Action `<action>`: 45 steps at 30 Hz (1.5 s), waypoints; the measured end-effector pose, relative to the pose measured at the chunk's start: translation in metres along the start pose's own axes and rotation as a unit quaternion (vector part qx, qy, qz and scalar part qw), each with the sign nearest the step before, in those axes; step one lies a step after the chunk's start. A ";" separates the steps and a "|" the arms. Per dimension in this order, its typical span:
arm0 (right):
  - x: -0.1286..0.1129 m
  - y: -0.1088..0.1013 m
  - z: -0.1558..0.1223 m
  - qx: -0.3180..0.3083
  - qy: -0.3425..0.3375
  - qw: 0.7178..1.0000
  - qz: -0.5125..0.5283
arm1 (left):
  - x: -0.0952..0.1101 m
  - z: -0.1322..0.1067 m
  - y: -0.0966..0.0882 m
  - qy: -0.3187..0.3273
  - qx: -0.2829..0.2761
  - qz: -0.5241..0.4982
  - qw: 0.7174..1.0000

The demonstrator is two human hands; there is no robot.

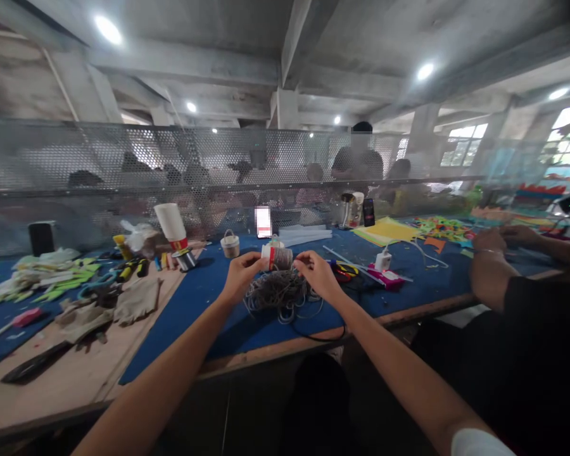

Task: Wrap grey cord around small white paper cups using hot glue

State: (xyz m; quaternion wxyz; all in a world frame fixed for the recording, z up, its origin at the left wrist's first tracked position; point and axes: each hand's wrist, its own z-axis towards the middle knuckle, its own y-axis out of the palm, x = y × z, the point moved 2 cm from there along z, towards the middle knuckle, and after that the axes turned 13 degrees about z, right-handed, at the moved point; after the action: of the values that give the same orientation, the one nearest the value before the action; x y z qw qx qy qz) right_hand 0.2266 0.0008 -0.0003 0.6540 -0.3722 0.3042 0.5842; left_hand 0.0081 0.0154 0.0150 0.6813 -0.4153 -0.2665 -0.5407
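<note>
My left hand [240, 276] grips the left end of a white and red paper cup [266, 256], which lies on its side in the air above the table. Grey cord [283, 258] is wound around the cup's right part. At the cup's right end, my right hand [319, 276] pinches the cord between thumb and fingers; the exact contact is small and hard to see. A loose tangle of the same grey cord [273, 294] lies on the blue table [209, 297] just below both hands. Behind the cup stands a small cord-wrapped basket [230, 244] with a handle.
Left are gloves [137, 300], a tall white cup [170, 223] and a black-handled tool [37, 362]. A lit phone [263, 223] stands behind the cup. Pliers [346, 270], a white charger [382, 259] and yellow sheets [387, 231] lie right. A co-worker's arm [491, 272] reaches in.
</note>
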 end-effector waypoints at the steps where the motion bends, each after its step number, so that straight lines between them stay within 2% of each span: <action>1: 0.002 0.001 0.002 0.000 0.005 1.000 0.015 | 0.000 0.000 0.001 -0.001 0.001 -0.008 1.000; 10: 0.019 0.010 0.013 0.005 0.015 0.995 0.096 | -0.005 -0.002 0.004 -0.021 0.008 -0.021 1.000; 13: 0.020 0.004 0.008 -0.003 0.012 0.998 0.062 | -0.006 -0.002 0.005 -0.027 0.005 -0.022 0.999; 15: 0.016 -0.002 0.001 -0.029 0.004 0.999 0.017 | -0.008 0.000 0.005 -0.041 0.014 -0.027 0.999; 18: 0.009 -0.019 -0.009 -0.094 -0.016 0.991 -0.089 | -0.014 0.004 0.003 -0.071 0.047 -0.034 0.996; 20: 0.006 -0.040 -0.012 -0.053 -0.034 0.983 -0.174 | -0.019 0.006 0.000 -0.088 0.071 -0.045 0.993; 24: 0.008 -0.090 -0.003 0.066 0.019 0.949 -0.308 | -0.024 0.005 -0.004 -0.089 0.082 -0.023 0.992; 25: 0.010 -0.099 0.000 0.079 0.045 0.934 -0.345 | -0.024 0.004 -0.004 -0.089 0.088 -0.015 0.992; 27: 0.014 -0.109 0.007 0.047 0.101 0.906 -0.408 | -0.025 0.001 -0.004 -0.090 0.096 -0.006 0.991; 31: 0.023 -0.103 0.014 -0.047 0.177 0.870 -0.458 | -0.026 -0.003 -0.003 -0.087 0.092 0.001 0.992; 36: 0.034 -0.087 0.019 -0.091 0.216 0.851 -0.470 | -0.024 -0.005 -0.005 -0.068 0.085 0.014 0.994; 41: 0.039 -0.090 0.021 -0.073 0.233 0.851 -0.466 | -0.025 -0.005 -0.005 -0.066 0.075 0.006 0.995; 43: 0.040 -0.094 0.021 -0.049 0.235 0.861 -0.449 | -0.025 -0.005 -0.004 -0.071 0.071 -0.002 0.995; 45: 0.040 -0.098 0.020 -0.011 0.225 0.884 -0.410 | -0.025 -0.006 -0.004 -0.075 0.061 -0.017 0.995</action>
State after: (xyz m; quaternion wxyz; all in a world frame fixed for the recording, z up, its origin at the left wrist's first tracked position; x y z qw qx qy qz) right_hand 0.3279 0.0352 -0.0101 0.7449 -0.5924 0.2572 0.1673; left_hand -0.0028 0.0232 -0.0075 0.6742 -0.4078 -0.3567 -0.5018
